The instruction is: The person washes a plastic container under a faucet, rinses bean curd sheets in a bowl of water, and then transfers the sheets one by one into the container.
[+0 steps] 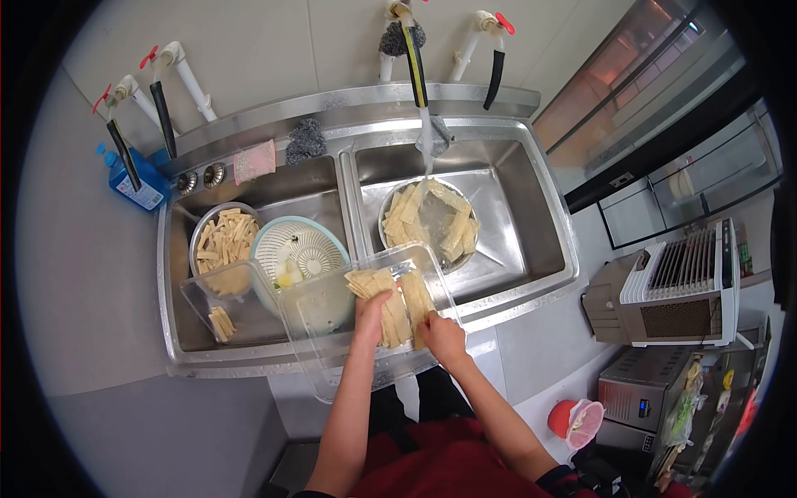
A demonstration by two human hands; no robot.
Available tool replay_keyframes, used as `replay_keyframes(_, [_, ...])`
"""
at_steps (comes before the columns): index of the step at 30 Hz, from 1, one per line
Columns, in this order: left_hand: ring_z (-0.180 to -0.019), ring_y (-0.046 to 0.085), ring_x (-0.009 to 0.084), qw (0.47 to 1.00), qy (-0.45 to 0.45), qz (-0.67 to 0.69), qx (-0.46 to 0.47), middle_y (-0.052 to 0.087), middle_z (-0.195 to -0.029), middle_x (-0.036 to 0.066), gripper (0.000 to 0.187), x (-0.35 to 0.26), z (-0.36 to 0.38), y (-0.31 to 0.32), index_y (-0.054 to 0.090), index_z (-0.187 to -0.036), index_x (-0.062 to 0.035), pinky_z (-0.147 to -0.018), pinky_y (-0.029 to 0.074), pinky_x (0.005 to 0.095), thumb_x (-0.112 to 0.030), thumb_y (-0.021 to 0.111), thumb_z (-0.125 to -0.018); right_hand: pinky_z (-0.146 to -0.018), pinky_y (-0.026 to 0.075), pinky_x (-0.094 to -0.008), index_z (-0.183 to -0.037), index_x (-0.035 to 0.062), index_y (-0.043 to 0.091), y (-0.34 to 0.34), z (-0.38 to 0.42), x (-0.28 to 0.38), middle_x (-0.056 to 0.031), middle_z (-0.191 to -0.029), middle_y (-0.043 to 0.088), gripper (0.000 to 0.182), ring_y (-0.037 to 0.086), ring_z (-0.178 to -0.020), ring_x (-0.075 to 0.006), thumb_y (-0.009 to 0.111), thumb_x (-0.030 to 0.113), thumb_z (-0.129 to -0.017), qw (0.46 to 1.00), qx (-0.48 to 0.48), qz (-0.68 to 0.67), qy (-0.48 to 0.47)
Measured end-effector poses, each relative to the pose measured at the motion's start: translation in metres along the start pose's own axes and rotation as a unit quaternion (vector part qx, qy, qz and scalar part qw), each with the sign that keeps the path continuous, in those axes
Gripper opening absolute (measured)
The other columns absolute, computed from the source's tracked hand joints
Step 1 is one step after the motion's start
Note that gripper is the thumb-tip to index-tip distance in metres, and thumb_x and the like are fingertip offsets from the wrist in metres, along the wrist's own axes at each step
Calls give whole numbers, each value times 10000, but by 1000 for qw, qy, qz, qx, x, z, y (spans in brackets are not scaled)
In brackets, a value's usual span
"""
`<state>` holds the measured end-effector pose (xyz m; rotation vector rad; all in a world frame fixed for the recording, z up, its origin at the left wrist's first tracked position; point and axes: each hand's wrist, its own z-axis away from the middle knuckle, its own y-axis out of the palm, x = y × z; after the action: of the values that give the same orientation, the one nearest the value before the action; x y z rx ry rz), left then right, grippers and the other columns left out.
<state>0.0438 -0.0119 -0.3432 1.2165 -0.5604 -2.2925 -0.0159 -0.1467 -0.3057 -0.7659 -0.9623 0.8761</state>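
Note:
My left hand [373,313] is closed on a stack of flat, pale yellow strips [383,292] in a clear plastic tub [313,305]. Beside it in the same tub, my right hand [440,334] grips the edge of a second stack of strips [417,297]. The tub lies across the front of the steel double sink. Behind it, in the right basin, water runs from a black hose [413,62] into a metal bowl [474,217] with more flat strips [404,214] along both sides.
The left basin [290,180] holds a bowl of cut strips [226,239], a blue-rimmed colander [307,241] and a smaller clear tub [199,303]. A blue bottle [141,180] stands at the far left. On the right are an air cooler [677,286] and a red bucket [562,415].

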Motion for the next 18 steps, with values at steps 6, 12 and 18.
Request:
replay_keyframes(6, [-821, 559, 216, 999, 19, -19, -23, 574, -940, 121, 348, 0, 2, -2, 445, -1057, 33, -719, 450, 308, -17, 516, -720, -526, 450, -430, -769, 67, 517, -10, 3, 8, -165, -611, 572, 162, 568, -573, -334, 471, 221, -766, 998, -36, 29, -37])
replay_keyframes(12, [-872, 528, 174, 994, 24, -96, -40, 544, -976, 93, 353, -7, 4, 4, 471, -1050, 37, -750, 412, 281, -53, 545, -717, -524, 453, -429, -784, 77, 502, -6, 1, 4, -159, -595, 568, 155, 568, -573, -335, 467, 227, -770, 997, -52, -2, -57])
replay_keyframes(18, [-868, 541, 224, 999, -19, -4, -42, 527, -978, 108, 361, -9, 10, -1, 441, -1063, 13, -726, 451, 319, -31, 539, -718, -553, 452, -438, -850, 50, 513, -5, 2, 5, -170, -681, 576, 181, 565, -603, -348, 483, 202, -757, 998, -50, -14, -37])
